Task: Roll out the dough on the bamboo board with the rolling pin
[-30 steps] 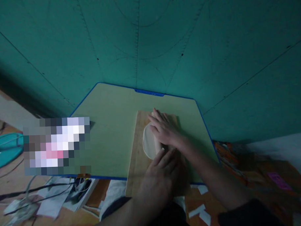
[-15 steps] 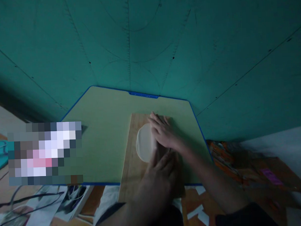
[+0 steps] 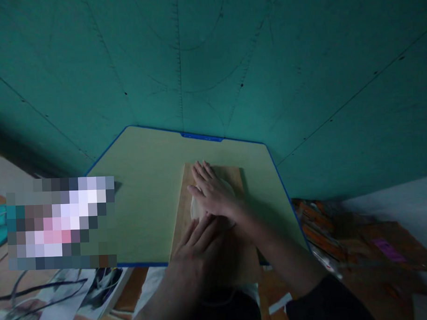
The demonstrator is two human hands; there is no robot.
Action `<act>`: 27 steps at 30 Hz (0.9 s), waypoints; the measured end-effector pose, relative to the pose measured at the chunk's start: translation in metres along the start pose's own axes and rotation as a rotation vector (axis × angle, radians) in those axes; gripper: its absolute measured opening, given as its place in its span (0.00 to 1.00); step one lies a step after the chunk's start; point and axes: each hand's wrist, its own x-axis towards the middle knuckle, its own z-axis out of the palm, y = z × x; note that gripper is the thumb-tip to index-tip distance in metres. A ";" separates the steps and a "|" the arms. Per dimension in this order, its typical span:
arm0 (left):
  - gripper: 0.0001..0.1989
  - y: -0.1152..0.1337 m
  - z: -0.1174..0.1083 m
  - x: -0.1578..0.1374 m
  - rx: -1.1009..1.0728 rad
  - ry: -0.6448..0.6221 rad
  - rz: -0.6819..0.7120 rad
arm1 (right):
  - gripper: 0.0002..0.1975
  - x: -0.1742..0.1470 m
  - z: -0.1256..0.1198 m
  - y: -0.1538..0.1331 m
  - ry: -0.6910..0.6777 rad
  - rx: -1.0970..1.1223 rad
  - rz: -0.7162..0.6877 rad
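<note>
right hand (image 3: 211,192) lying unclenched over dough disc (image 3: 195,208); left hand (image 3: 198,244) adjoining, grip indiscernible; wooden board (image 3: 181,222) underneath, likely bracing.

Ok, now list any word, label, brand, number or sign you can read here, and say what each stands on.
No text can be read.
Pink rectangular patch at right, possibly a label: too blurred to read.
Dark green flat wall: dark lines, arcs and tick marks, no legible numbers.
Pixelated block at left: any text there is hidden.
</note>
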 end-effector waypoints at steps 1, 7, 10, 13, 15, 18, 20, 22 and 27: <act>0.33 -0.002 -0.001 -0.004 -0.011 -0.013 -0.012 | 0.33 -0.004 0.000 0.002 0.005 0.000 -0.025; 0.28 0.007 0.011 0.000 -0.047 0.026 -0.030 | 0.31 -0.067 -0.013 0.040 -0.047 -0.102 0.033; 0.30 0.007 0.012 0.003 -0.044 0.030 -0.009 | 0.30 -0.082 -0.022 0.047 -0.068 -0.151 0.036; 0.28 0.003 0.010 0.001 -0.049 0.029 -0.004 | 0.29 -0.080 -0.025 0.047 -0.031 -0.168 0.077; 0.27 0.001 0.009 -0.002 -0.057 0.023 -0.006 | 0.28 -0.077 -0.023 0.048 -0.006 -0.173 0.131; 0.25 0.000 0.011 -0.004 -0.067 0.030 -0.012 | 0.28 -0.078 -0.020 0.050 0.006 -0.156 0.155; 0.25 0.001 0.014 -0.004 -0.073 0.041 -0.019 | 0.27 -0.081 -0.020 0.049 0.009 -0.134 0.131; 0.25 0.001 0.015 -0.005 -0.080 0.044 -0.025 | 0.27 -0.086 -0.022 0.049 0.012 -0.111 0.116; 0.23 0.000 0.014 -0.005 -0.084 0.028 -0.031 | 0.27 -0.093 -0.026 0.054 0.015 -0.061 0.082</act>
